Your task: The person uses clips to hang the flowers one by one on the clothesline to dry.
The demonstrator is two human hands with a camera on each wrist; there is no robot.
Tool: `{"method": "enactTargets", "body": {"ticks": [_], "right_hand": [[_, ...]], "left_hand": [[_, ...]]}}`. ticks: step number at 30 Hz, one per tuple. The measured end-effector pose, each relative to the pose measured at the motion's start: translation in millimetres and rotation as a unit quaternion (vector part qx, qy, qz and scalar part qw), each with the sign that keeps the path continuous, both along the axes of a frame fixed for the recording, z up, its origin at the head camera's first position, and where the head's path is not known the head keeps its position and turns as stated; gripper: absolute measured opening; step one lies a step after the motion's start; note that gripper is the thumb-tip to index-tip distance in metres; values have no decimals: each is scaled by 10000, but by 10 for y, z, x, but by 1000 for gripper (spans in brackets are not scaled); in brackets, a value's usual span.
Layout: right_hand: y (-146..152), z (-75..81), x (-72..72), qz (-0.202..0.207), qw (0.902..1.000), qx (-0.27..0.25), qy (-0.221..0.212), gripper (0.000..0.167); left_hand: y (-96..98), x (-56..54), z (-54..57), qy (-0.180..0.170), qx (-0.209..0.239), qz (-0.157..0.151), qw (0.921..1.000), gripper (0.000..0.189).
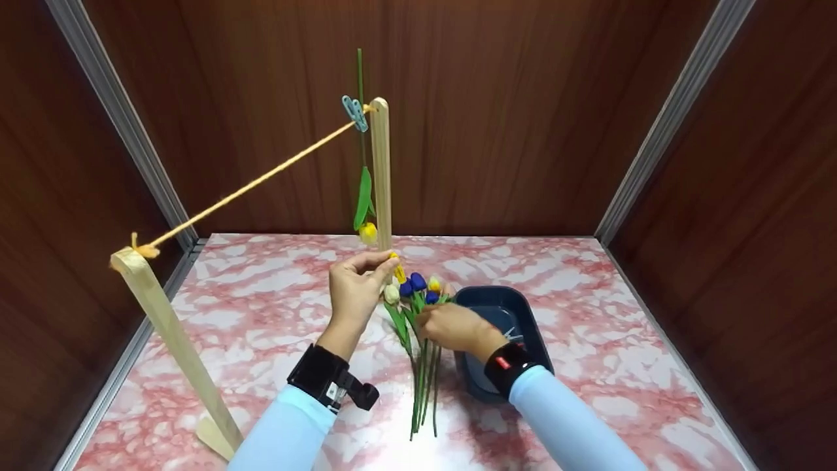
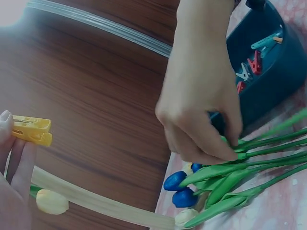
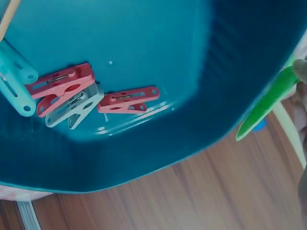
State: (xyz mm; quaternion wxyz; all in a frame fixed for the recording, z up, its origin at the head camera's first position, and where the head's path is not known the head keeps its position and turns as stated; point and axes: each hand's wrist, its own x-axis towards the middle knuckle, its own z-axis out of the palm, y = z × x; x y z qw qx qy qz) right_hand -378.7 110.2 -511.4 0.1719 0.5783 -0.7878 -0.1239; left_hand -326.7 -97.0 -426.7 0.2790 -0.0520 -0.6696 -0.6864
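My left hand [image 1: 352, 294] pinches a yellow clothespin [image 2: 31, 129] between thumb and fingers, raised near the far wooden post. To its right, my right hand [image 1: 454, 326] reaches over a bunch of artificial tulips lying on the table, with blue flowers [image 2: 175, 181], white and yellow ones. In the left wrist view its thumb and fingertips pinch a green tulip stem [image 2: 242, 155] just below the leaves. A leaf [image 3: 268, 103] shows beside these fingers in the right wrist view. A yellow tulip [image 1: 368, 233] hangs head down from the rope, clipped by blue clothespins [image 1: 355, 113].
An orange rope [image 1: 261, 178] runs between a near wooden post [image 1: 176, 347] and a far post [image 1: 380, 170]. Right of the tulips, partly under my right forearm, sits a dark blue bin [image 1: 480, 386] holding red clothespins [image 3: 127, 99], a grey one and light blue ones. Brown panels surround the table.
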Motion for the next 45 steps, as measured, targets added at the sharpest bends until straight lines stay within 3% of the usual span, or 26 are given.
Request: {"method": "enactTargets", "body": {"ticks": [4, 9, 12, 16, 19, 26, 28, 32, 36, 39, 45], "right_hand": [[83, 155, -54, 118, 9919, -1041, -721, 17], [191, 356, -128, -64, 9603, -2227, -1679, 17], [245, 466, -157, -354, 9249, -3020, -2282, 18], [245, 593, -178, -631, 8598, -4096, -2984, 15], [183, 673, -193, -764, 8195, -4706, -3181, 14], [-83, 919, -212, -763, 7355, -5717, -3556, 14], [-194, 1032, -215, -685, 7181, -5922, -3590, 15], [-431, 1301, -222, -575, 6950, -6196, -3603, 17], [-634, 1567, -226, -665, 6805, -6334, -3624, 17], [-786, 1738, -249, -835, 6754, -6370, -3621, 18], [-1093, 1960, -301, -1084, 6616, -6251, -3997, 21]], "left_hand": [[-33, -6, 57, 143, 261, 60, 9995, 13], [-59, 20, 151, 403, 478, 84, 9980, 13], [-74, 36, 236, 622, 412, 213, 9970, 13], [-104, 41, 414, 988, 385, 264, 9940, 13], [-126, 29, 608, 1271, 294, 284, 9910, 13], [-103, 12, 1235, 1986, -11, 597, 9783, 12], [-118, 25, 1462, 2153, -97, 792, 9733, 13], [-197, 39, 1925, 2242, -134, 1315, 9655, 14], [-280, -4, 2279, 1613, 391, 1322, 9772, 12], [-331, -69, 2424, 970, 676, 1229, 9853, 11], [-455, -259, 2497, 86, 311, 1619, 9863, 6]]}}
